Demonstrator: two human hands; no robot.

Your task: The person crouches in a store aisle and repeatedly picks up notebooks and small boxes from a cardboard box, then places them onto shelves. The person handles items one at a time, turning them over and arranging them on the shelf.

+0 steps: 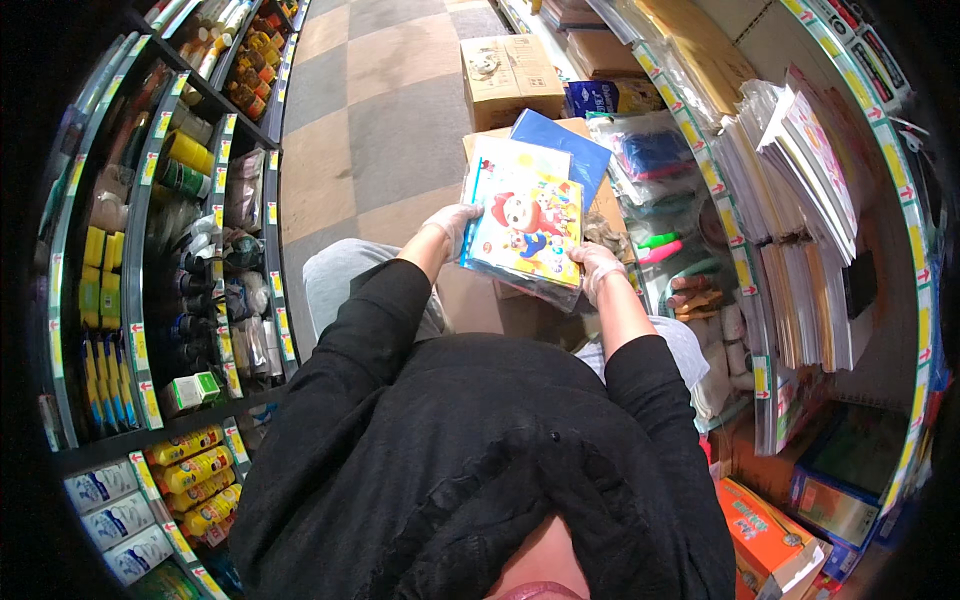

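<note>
Both my hands wear thin translucent gloves. Between them is a stack of thin picture books or folders (525, 217) with colourful cartoon covers, some in clear plastic. My left hand (453, 226) grips the stack's left edge, and my right hand (598, 268) holds its lower right corner. Just beyond the stack, partly under it, lies a blue folder (566, 150) on cardboard. The undersides of the stack and of my fingers are hidden.
A closed cardboard box (514, 79) stands on the checkered floor (397, 97) ahead. Shelves of bottles and packets line the left. On the right, a shelf (731, 225) holds upright paper goods (802, 300), with bagged items below. An orange box (765, 536) sits at lower right.
</note>
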